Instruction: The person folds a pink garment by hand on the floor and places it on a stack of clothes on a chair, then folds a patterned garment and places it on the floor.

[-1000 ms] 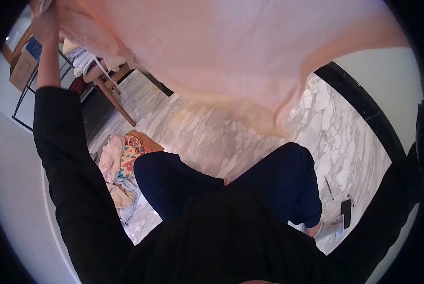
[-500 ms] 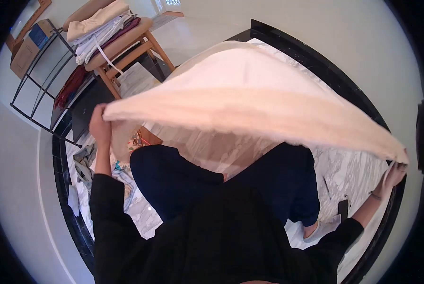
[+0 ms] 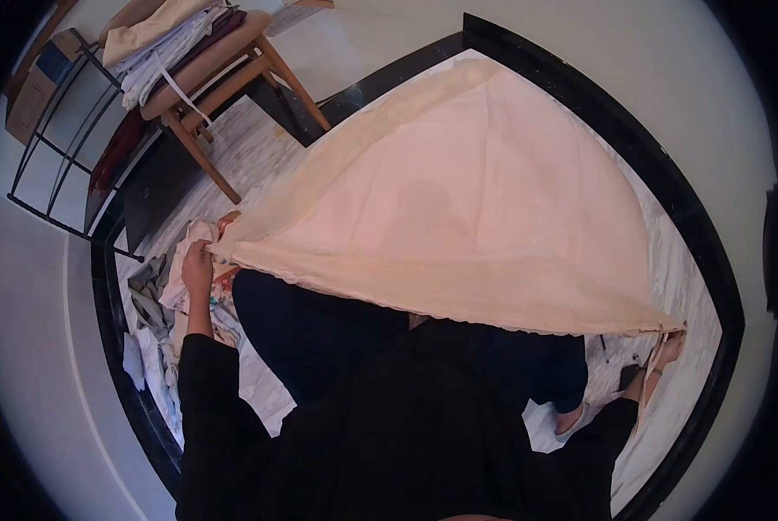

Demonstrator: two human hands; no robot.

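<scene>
A wide sheet of pale peach cloth (image 3: 423, 195) is stretched in front of me, its far part spread over the floor and its near hemmed edge pulled across my knees. Its near left corner is pinched in my left hand (image 3: 197, 267). My right hand (image 3: 669, 347) grips the near right corner, where a thin strip hangs down beside the wrist. Part of the right fingers is hidden by the fabric. Close to my left hand lies a heap of crumpled clothes (image 3: 154, 291) on the floor.
A wooden chair (image 3: 185, 143) at the upper left bears a stack of folded cloths (image 3: 167, 52). Beside it stands a black metal rack (image 3: 63, 161) with boxes behind. Walls with a black skirting (image 3: 614, 130) enclose the marble floor. A dark phone-like object (image 3: 630, 376) lies near my right forearm.
The peach cloth has come down from the air and spread out flatter. Both hands are lower, the right one also further inward, still holding the corners. The view has shifted slightly.
</scene>
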